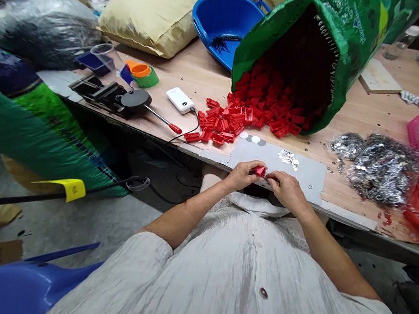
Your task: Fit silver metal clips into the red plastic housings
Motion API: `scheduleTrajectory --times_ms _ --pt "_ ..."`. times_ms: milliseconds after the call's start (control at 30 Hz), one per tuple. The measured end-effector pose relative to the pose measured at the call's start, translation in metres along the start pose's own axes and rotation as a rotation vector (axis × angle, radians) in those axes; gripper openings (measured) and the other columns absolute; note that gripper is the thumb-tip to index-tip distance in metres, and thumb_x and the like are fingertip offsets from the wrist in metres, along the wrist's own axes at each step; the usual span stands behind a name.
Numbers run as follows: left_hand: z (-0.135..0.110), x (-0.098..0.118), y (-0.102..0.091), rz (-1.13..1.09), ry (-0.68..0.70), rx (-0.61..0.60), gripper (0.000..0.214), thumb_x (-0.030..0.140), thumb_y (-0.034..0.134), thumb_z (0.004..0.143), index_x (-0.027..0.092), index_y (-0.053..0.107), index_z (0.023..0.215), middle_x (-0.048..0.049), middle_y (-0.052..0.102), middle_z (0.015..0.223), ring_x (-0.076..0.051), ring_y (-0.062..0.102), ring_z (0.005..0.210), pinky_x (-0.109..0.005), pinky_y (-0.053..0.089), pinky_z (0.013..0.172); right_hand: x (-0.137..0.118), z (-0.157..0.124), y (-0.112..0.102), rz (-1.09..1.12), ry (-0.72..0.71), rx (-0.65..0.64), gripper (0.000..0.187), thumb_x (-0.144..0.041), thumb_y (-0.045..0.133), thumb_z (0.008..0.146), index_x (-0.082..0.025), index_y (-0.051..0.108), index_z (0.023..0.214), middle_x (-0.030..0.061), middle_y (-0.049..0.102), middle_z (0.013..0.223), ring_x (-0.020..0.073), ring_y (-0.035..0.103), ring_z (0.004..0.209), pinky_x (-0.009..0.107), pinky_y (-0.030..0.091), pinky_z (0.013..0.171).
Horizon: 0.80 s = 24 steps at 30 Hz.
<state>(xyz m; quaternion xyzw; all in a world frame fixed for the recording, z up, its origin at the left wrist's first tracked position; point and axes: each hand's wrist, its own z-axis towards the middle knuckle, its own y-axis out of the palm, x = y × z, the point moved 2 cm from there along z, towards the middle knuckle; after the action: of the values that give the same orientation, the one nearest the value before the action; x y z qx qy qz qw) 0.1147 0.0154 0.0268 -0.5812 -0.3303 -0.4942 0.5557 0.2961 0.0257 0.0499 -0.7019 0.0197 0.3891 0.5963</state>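
The left hand's grip pinches a red plastic casing at the counter's near edge; whether the right hand, at its four o'clock, pinches anything, I cannot tell. Loose red casings lie toward eleven.

The off-white shirt has crinkled grey streaks; its landmark is one dark round button, with short sleeves on either side.

Soft light, faint shadows, edges stretched
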Motion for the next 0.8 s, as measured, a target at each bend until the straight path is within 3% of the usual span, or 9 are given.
scheduleTrajectory --times_ms 233,333,433,567,800 --pt "-0.015 0.014 0.004 -0.183 -0.021 0.129 0.034 0.026 0.077 0.071 0.019 0.064 0.102 -0.0034 0.068 0.100 -0.016 0.063 0.094 -0.029 0.047 0.092 0.001 -0.018 -0.017 0.287 -0.088 0.052 0.024 -0.030 0.042 0.097 -0.022 0.055 0.116 0.0072 0.069 0.101 0.0200 0.064 0.085 0.034 0.049 0.080" --pt "-0.021 0.027 0.009 -0.490 -0.117 0.194 0.030 0.035 0.076 0.075 0.018 0.062 0.095 -0.0028 0.069 0.095 -0.015 0.065 0.090 -0.030 0.048 0.090 -0.006 -0.026 -0.022 0.367 -0.090 -0.039 0.034 -0.033 0.039 0.099 -0.023 0.047 0.131 0.0015 0.069 0.085 0.0177 0.064 0.077 0.032 0.049 0.078" --pt "-0.027 0.039 0.016 -0.888 -0.257 0.171 0.032 0.040 0.076 0.076 0.017 0.055 0.081 -0.0009 0.069 0.085 -0.015 0.068 0.084 -0.031 0.050 0.089 -0.015 -0.029 -0.026 0.359 -0.117 -0.088 0.044 -0.036 0.039 0.100 -0.025 0.040 0.143 -0.0029 0.066 0.073 0.0154 0.061 0.067 0.028 0.048 0.073" --pt "-0.034 0.049 0.023 -1.206 -0.395 0.144 0.029 0.033 0.075 0.080 0.016 0.053 0.073 0.0007 0.067 0.076 -0.012 0.068 0.074 -0.029 0.053 0.087 -0.020 -0.030 -0.025 0.308 -0.150 -0.072 0.044 -0.040 0.040 0.100 -0.027 0.047 0.142 -0.0033 0.064 0.069 0.0149 0.059 0.061 0.027 0.046 0.065" --pt "-0.037 0.059 0.028 -1.321 -0.563 0.199 0.017 0.026 0.059 0.093 0.014 0.064 0.083 -0.0049 0.071 0.084 -0.015 0.070 0.081 -0.035 0.051 0.100 -0.024 -0.030 -0.027 0.256 -0.182 -0.027 0.043 -0.043 0.040 0.100 -0.026 0.053 0.137 0.0004 0.069 0.076 0.0171 0.064 0.064 0.028 0.050 0.066"
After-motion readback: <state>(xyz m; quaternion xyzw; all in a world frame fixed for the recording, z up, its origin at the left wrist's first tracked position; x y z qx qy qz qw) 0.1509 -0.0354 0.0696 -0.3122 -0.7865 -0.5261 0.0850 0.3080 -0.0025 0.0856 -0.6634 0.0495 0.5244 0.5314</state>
